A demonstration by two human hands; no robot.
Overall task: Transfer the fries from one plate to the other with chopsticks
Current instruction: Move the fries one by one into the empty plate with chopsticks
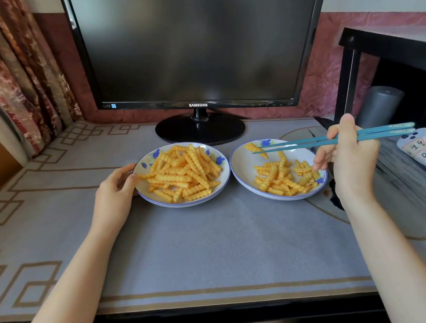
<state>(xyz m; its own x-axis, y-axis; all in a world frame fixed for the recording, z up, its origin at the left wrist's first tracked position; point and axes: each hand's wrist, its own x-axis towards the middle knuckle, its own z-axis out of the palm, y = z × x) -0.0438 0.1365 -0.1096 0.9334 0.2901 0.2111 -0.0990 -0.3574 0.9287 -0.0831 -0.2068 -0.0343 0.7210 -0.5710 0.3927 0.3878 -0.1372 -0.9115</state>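
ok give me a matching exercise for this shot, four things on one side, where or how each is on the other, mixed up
Things:
1. left hand
2. right hand
3. white game controller with paper labels
4. black flat-screen monitor

Places or states:
a. stands at the back of the grey-clothed table, screen dark
b. holds the rim of the fuller white blue-flowered plate
c. lies at the far right of the table
d. grips the pair of teal chopsticks

Pairs: 1-b, 2-d, 3-c, 4-a
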